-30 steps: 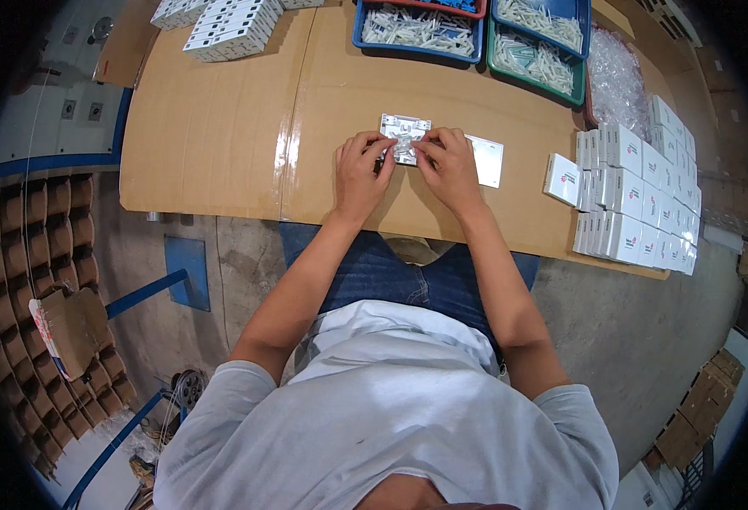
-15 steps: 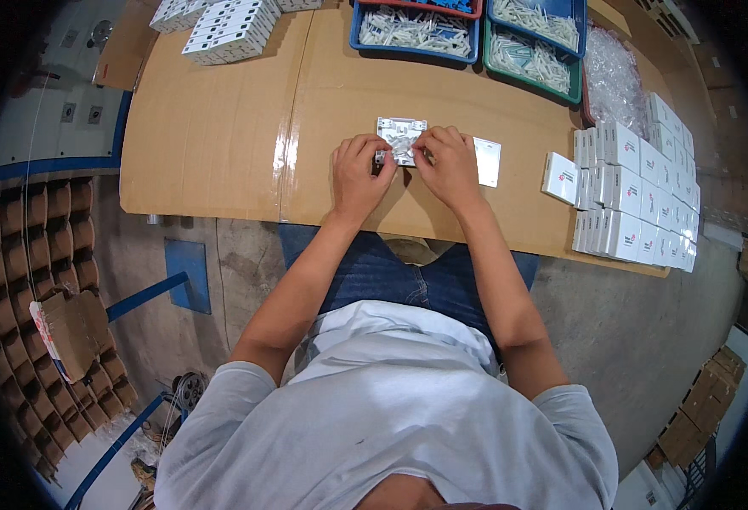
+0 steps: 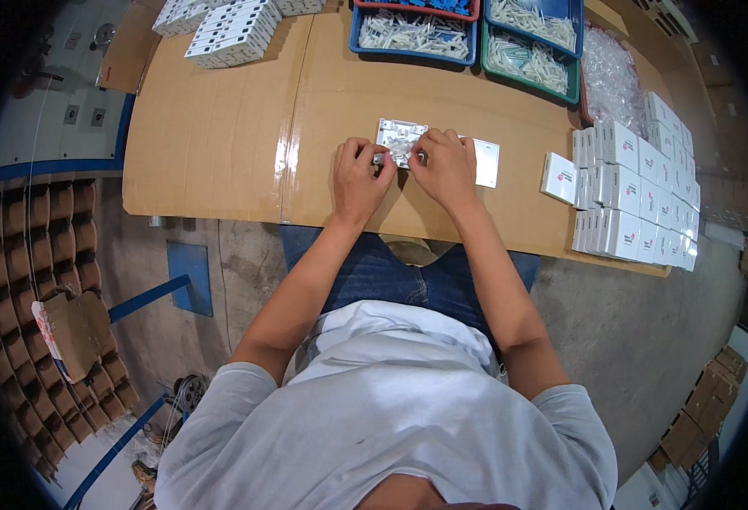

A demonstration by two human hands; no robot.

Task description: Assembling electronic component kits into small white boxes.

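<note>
A white square housing [image 3: 387, 129] lies on the cardboard-covered table in front of me. Over its middle is a small, crumpled, see-through thing that looks like a clear plastic bag [image 3: 401, 148]. My left hand [image 3: 357, 180] pinches at the near left of the bag, fingers bent and closed. From the right, my right hand [image 3: 446, 170] pinches it between thumb and fingertips, its fingers partly covering the housing's right side. What lies inside the bag is too small to tell. Beside my right hand, partly behind it, a flat white plate [image 3: 487, 163] rests on the table.
Small white boxes [image 3: 637, 191] are stacked at the right, with a single box [image 3: 559, 178] in front. Blue [image 3: 414, 56] and green [image 3: 531, 84] trays of pale plastic parts stand at the back, near crumpled clear bags [image 3: 609, 76]. White switch-like units [image 3: 234, 34] are piled far left.
My fingertips have shifted slightly around the clear bag, the right hand moving a little left and nearer the left one. The housing has stayed nearly in place.
</note>
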